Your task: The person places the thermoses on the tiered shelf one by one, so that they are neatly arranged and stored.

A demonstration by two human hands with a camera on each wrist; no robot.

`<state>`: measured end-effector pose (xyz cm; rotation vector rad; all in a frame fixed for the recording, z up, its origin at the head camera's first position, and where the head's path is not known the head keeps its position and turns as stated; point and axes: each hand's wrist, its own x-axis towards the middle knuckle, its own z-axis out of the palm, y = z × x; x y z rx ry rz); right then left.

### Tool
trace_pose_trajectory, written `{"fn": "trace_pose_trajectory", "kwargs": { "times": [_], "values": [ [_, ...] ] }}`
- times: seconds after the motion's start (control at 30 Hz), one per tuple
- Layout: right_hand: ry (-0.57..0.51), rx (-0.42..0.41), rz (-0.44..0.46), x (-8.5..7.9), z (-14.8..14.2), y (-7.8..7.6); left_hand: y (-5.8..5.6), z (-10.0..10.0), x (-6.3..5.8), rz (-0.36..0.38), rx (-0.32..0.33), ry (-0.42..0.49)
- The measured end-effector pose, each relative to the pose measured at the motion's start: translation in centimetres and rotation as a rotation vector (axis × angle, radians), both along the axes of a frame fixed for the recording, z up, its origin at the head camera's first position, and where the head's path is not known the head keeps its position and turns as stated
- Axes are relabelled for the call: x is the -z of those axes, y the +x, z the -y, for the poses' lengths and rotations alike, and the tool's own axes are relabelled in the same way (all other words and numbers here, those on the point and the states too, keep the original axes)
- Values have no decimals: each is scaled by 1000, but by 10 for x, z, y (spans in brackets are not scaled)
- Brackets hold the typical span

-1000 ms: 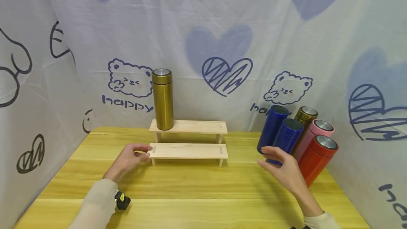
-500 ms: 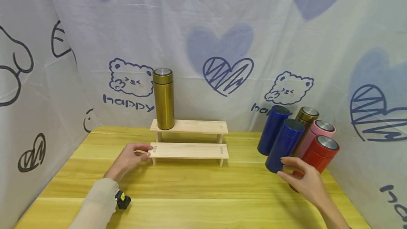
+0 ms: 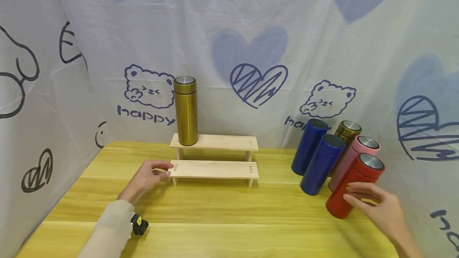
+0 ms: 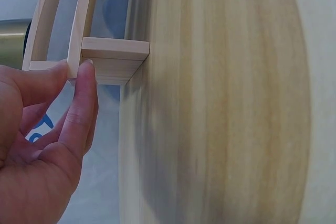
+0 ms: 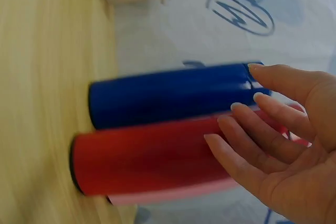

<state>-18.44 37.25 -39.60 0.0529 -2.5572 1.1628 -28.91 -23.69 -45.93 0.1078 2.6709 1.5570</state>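
My left hand pinches the left end of the lower step of a small two-tier wooden shelf; the left wrist view shows thumb and fingertips on the board's end. A gold thermos bottle stands upright at the left of the upper step. On the right, my right hand is beside a red thermos bottle, its fingers spread and relaxed around the near side. Whether they touch it I cannot tell. In the right wrist view the hand holds nothing.
Behind the red bottle stand two blue bottles, a pink bottle and a darker gold bottle, close together. A printed cloth hangs behind and beside the wooden table.
My right hand has moved right and toward me, from in front of the blue bottles to the red bottle. My left hand stays on the shelf.
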Motion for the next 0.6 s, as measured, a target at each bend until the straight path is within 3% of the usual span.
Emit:
{"fn": "trace_pose_trajectory", "kwargs": {
  "times": [0.2,0.47,0.6],
  "values": [
    [7,143,122,-3,-26,5,0,1,1,-2,3,9],
    [32,347,286,10,-50,1,0,1,2,4,1,2],
    [-12,380,350,15,-54,-3,-1,1,1,6,-1,-1]
  ]
}}
